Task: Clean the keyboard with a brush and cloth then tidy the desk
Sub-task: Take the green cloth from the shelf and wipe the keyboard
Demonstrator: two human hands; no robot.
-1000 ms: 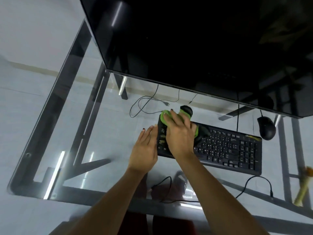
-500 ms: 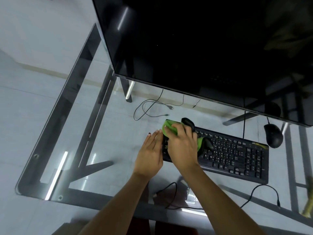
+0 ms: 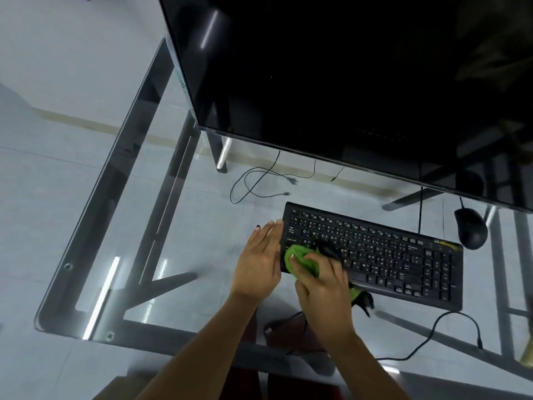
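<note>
A black keyboard (image 3: 383, 252) lies on the glass desk (image 3: 178, 249) in front of the monitor. My right hand (image 3: 323, 284) presses a green and black cloth (image 3: 302, 259) onto the keyboard's near left corner, fingers closed over it. A dark end of the cloth hangs out past my wrist at the keyboard's front edge. My left hand (image 3: 259, 261) lies flat with fingers together against the keyboard's left end, holding nothing. No brush is visible.
A large black monitor (image 3: 346, 82) fills the top of the view. A black mouse (image 3: 470, 228) sits to the right of the keyboard. The keyboard cable (image 3: 450, 327) loops off its right front. Loose cables (image 3: 259, 180) lie on the floor under the glass.
My right hand has drawn the cloth from the keyboard's far left corner down to its near left corner. The left hand stays against the left end.
</note>
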